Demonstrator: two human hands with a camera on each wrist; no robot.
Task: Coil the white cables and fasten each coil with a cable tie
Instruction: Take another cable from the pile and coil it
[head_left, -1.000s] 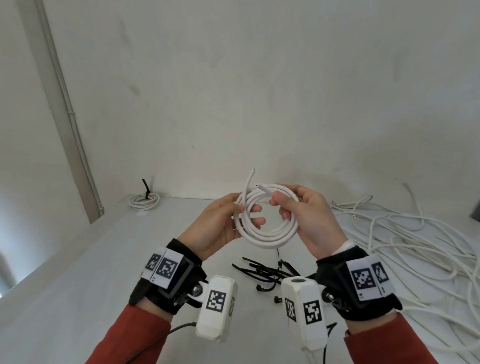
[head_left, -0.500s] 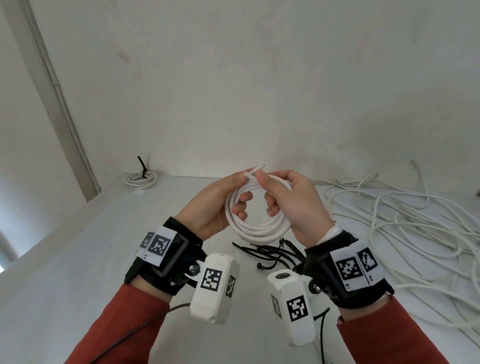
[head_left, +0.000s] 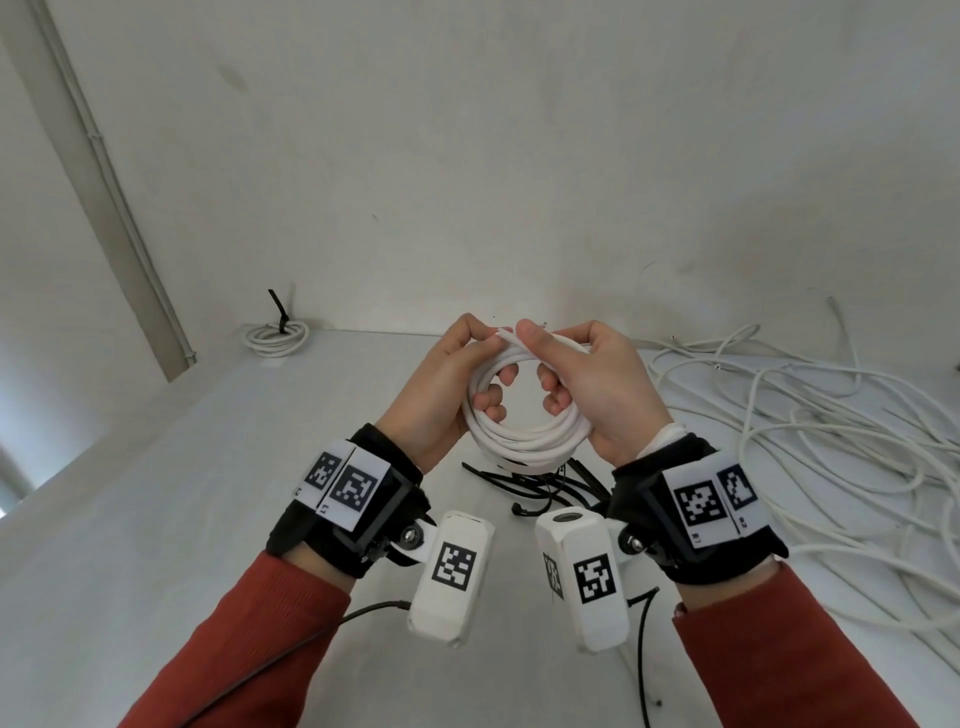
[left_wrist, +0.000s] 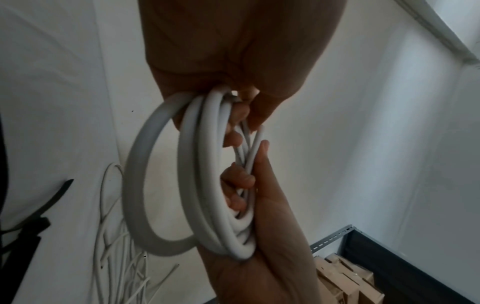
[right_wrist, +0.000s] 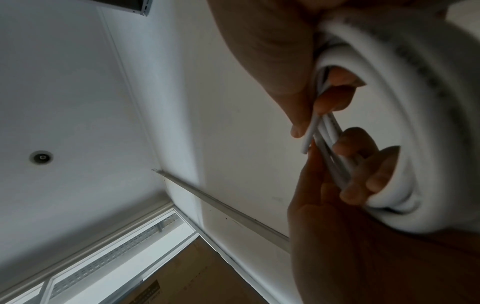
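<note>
Together both hands (head_left: 524, 384) gripping white coil (head_left: 524, 441), untied

My view: rust-red sleeves (head_left: 270, 618), black wrist straps (head_left: 358, 514) both sides, white tags (head_left: 345, 483) with black square codes, white camera pods (head_left: 452, 577) also coded, thin black cable (head_left: 358, 613) off left pod.

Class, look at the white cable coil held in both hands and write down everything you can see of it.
The white cable coil is a smooth, round, plastic-sheathed cable wound into several loops, forming a ring with an open centre. It is held upright in the air above the white table, not resting on it. The left hand grips its left side and the right hand its right side, with fingers curled through the centre. A cut end sticks out at the top between the thumbs. No cable tie is on it yet.
</note>
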